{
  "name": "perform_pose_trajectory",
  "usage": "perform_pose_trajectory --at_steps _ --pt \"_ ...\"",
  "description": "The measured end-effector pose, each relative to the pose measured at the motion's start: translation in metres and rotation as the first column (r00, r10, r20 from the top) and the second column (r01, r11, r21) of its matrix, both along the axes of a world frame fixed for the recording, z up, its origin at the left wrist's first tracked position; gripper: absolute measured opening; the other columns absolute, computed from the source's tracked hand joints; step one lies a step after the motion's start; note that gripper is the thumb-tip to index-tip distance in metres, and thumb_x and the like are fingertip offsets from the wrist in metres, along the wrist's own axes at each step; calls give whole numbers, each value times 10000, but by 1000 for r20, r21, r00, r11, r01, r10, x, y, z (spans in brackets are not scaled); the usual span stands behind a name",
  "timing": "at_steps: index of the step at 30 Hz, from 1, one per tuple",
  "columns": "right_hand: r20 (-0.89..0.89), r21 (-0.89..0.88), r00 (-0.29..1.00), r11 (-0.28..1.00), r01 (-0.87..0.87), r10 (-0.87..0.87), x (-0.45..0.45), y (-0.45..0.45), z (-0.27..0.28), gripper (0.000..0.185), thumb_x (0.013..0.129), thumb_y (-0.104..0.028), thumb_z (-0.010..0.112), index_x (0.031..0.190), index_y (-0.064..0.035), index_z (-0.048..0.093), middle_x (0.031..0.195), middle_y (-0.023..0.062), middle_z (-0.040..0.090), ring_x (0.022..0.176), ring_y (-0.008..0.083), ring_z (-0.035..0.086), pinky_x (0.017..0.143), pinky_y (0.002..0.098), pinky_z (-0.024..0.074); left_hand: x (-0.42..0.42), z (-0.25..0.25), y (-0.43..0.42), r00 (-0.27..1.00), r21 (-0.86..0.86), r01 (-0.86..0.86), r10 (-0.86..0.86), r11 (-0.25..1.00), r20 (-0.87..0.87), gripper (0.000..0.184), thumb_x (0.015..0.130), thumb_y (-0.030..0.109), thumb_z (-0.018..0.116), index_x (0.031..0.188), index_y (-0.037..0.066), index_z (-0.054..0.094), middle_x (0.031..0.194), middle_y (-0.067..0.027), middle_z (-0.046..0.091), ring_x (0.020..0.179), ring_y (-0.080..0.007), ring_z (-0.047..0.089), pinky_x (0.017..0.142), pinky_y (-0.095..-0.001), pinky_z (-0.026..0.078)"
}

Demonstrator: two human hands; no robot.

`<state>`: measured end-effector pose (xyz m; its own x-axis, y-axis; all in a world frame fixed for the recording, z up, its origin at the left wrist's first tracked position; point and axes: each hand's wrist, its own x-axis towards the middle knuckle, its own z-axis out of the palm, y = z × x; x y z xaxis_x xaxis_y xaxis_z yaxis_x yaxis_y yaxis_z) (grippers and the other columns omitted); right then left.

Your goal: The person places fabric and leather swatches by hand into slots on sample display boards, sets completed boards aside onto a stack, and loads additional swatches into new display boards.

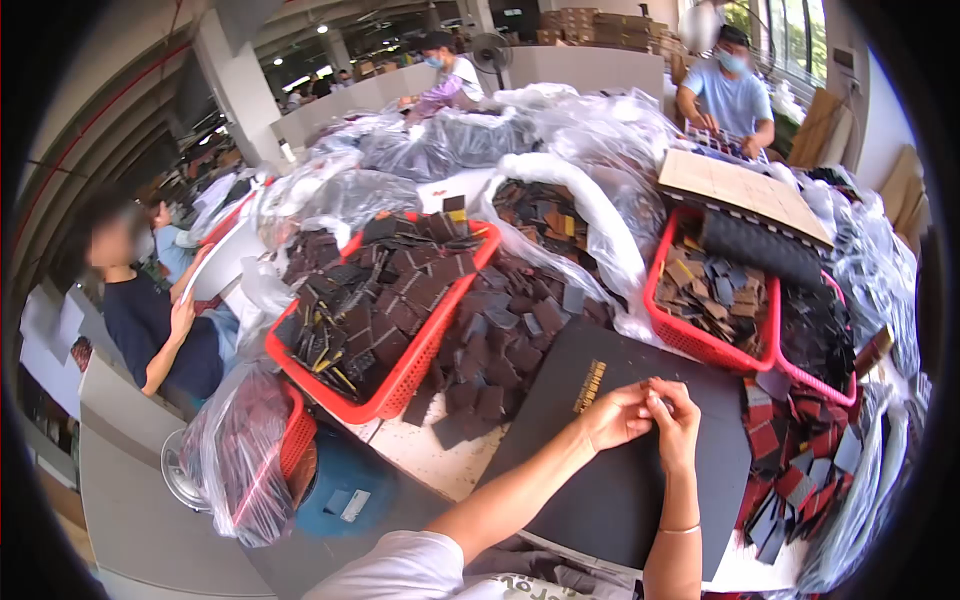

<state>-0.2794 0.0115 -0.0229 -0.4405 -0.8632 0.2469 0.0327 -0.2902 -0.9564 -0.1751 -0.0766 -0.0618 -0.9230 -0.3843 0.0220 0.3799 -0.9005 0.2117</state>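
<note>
My left hand [617, 416] and my right hand [673, 412] meet above a large black board [600, 490] with gold lettering. Both have their fingers bent and pinched together at the tips. Whatever sits between the fingertips, if anything, is too small or hidden to make out. Beside the board's left edge lies a loose heap of small dark brown flat pieces [500, 345]. A red basket [385, 405] full of similar dark pieces, a few with yellow edges, stands farther left.
Another red basket [720, 345] holds brown and grey pieces beneath a black roll [762, 250] and a wooden board [745, 190]. Red and grey pieces [800, 455] lie at right. Plastic bags [450, 140] cover the back. A blue bin [335, 485] stands lower left. Several people work around.
</note>
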Motion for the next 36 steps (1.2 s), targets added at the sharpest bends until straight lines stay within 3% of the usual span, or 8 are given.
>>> perform_pose_trajectory --at_steps 4,10,16,19,23,26,33,36 --pt "-30 -62 999 998 8 -10 2 -2 -11 59 893 -23 662 936 19 658 977 41 522 777 86 541 710 207 461 4 2 2 999 1 45 -45 999 2 198 982 179 558 1136 66 607 917 -3 586 691 -73 528 489 -181 441" --pt "-98 -13 994 999 51 -52 3 1 -11 123 888 -60 678 836 12 593 885 26 491 717 80 496 653 223 434 6 11 7 996 -115 78 -72 990 56 187 971 155 561 1154 115 569 944 8 573 719 -82 527 589 -225 466" --pt "-218 4 953 976 216 -210 3 -3 -24 267 896 -89 676 729 -19 479 788 16 476 696 76 470 628 246 425 0 8 18 970 -239 -3 61 971 236 210 983 141 518 1193 124 526 1028 -12 595 831 -102 580 690 -261 480" --pt "45 125 959 954 272 -279 3 -5 -18 235 922 -91 644 744 -44 497 787 -1 521 658 39 436 572 209 389 0 22 24 942 -374 -55 172 926 288 236 1003 247 511 1202 119 523 1011 0 600 862 -91 577 772 -267 475" --pt "-136 48 902 907 419 -409 -3 -9 -23 123 901 -47 655 885 -29 535 805 7 537 710 61 488 636 209 422 -5 23 22 891 -554 -170 367 815 267 304 976 308 582 1177 80 597 962 12 634 826 -66 580 717 -228 471" --pt "-4 48 950 948 313 -313 -2 -9 -28 144 917 -64 637 1014 -35 534 821 3 550 696 61 505 607 202 426 -6 17 18 828 -608 -209 469 766 307 223 928 236 667 1046 48 690 907 -2 674 736 -52 588 628 -185 451" --pt "276 93 953 990 102 -124 9 -2 -9 134 949 -41 575 1063 -17 508 815 30 556 640 80 515 536 228 445 -3 23 20 764 -761 -187 579 622 286 179 957 223 611 947 58 679 770 27 628 678 -48 563 588 -197 415" --pt "225 89 967 991 102 -120 14 -3 -8 118 967 -62 561 1055 -7 505 820 39 563 617 83 512 545 227 452 -4 16 20 742 -769 -198 606 608 288 196 967 229 587 903 64 669 741 32 609 654 -45 539 570 -200 397"
